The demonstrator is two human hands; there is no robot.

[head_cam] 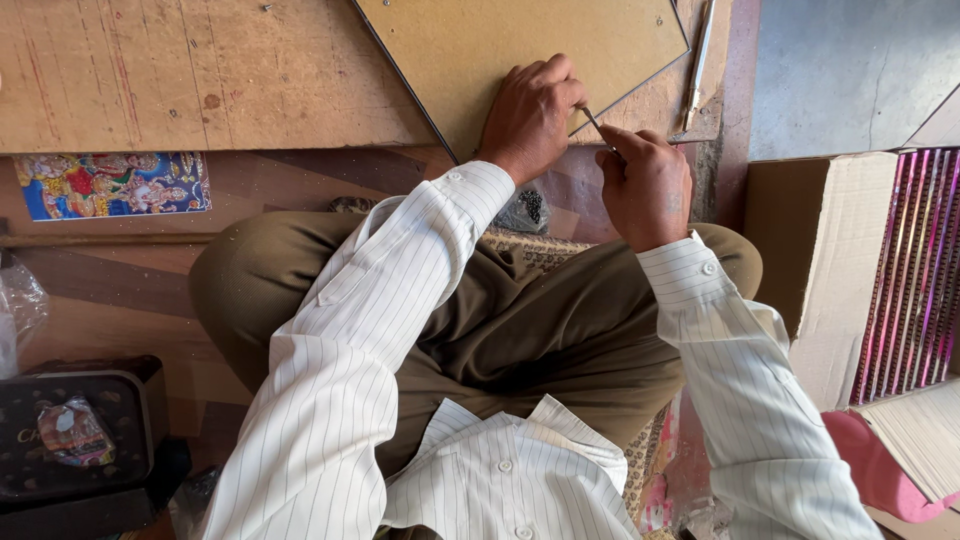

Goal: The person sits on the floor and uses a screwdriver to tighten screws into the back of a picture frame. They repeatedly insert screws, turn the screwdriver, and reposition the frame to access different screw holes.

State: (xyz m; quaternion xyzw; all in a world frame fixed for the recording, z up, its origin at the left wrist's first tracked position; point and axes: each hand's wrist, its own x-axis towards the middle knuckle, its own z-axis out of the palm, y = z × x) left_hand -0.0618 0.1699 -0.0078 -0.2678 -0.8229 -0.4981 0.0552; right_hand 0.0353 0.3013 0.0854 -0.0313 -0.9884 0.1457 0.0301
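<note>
Brown board (520,40) under left hand (530,115), fingers curled

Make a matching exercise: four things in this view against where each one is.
Things:
1. left hand
2. right hand
3. colourful picture
4. cardboard box

Places:
A. far right of the view
B. pressed flat on the tan board
C. left, on the floor below the wooden board
D. gripping a thin metal tool at the board's edge

Pairs: 1-B, 2-D, 3-C, 4-A
</note>
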